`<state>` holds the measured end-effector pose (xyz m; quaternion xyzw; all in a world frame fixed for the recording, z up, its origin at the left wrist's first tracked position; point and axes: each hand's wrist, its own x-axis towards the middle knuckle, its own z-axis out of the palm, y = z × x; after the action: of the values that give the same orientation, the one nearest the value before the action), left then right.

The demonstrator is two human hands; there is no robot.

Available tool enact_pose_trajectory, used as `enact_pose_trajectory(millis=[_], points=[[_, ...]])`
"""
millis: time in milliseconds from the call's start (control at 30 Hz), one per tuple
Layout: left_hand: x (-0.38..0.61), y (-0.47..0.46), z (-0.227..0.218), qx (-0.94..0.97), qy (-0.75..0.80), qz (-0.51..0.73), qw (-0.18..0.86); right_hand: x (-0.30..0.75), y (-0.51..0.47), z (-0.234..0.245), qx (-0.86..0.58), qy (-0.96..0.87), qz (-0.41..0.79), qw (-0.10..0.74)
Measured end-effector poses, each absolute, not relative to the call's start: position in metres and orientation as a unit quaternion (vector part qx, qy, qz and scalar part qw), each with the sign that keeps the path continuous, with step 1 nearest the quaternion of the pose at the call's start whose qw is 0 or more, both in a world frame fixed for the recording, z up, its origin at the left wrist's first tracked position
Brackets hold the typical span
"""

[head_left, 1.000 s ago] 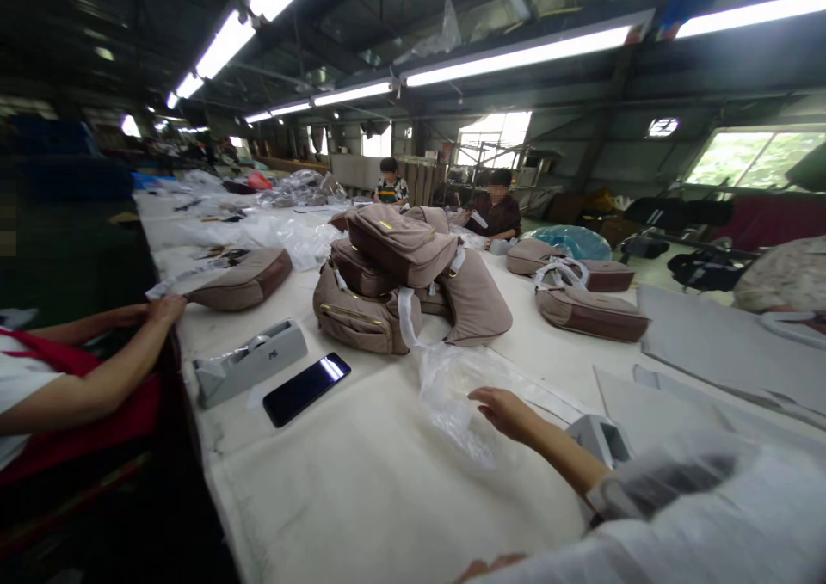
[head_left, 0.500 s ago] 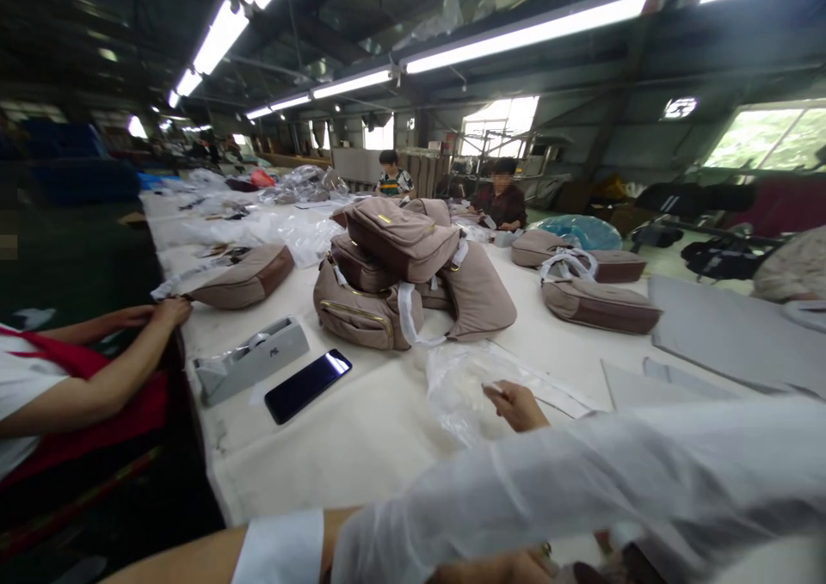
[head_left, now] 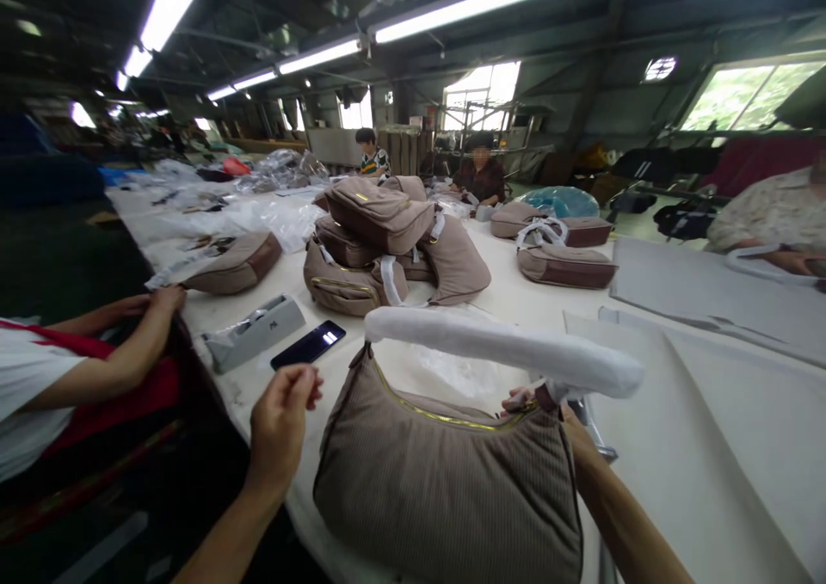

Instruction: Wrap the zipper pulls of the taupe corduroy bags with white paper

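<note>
A taupe corduroy handbag (head_left: pixel 445 481) stands upright at the near table edge, its gold zipper (head_left: pixel 452 419) along the top. White wrapping covers its raised shoulder strap (head_left: pixel 503 347). My right hand (head_left: pixel 521 402) is closed on the bag's right top corner, by the zipper end, partly hidden behind the bag. To the left, apart from the bag, my left hand (head_left: pixel 280 425) has its fingers curled and pressed together; whether anything small is between them is hidden. Just beyond it lies a black phone (head_left: pixel 308 345).
A grey tape dispenser (head_left: pixel 258 333) sits beside the phone. Similar bags are piled (head_left: pixel 387 240) mid-table, with more at right (head_left: pixel 566 266). Grey sheets (head_left: pixel 697 429) cover the right side. A co-worker's arm (head_left: pixel 138 335) rests at the left edge; other people sit farther back.
The wrapped strap has moved from close in front of the camera to farther off, and the bag is now visible upright. My left hand has come out from behind it.
</note>
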<state>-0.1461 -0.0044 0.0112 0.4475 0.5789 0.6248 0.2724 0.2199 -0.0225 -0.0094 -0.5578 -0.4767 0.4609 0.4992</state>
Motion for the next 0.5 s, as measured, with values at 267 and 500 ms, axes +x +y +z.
enact_pose_trajectory(millis=[267,500], points=[[-0.043,-0.083,0.012,0.754,0.362,0.431,0.339,0.179,-0.076,-0.013,-0.578,-0.415,0.485,0.509],[0.010,-0.068,0.030,0.783,0.220,0.321,0.486,0.163,-0.119,-0.002,-0.581,-0.470,0.419,0.516]])
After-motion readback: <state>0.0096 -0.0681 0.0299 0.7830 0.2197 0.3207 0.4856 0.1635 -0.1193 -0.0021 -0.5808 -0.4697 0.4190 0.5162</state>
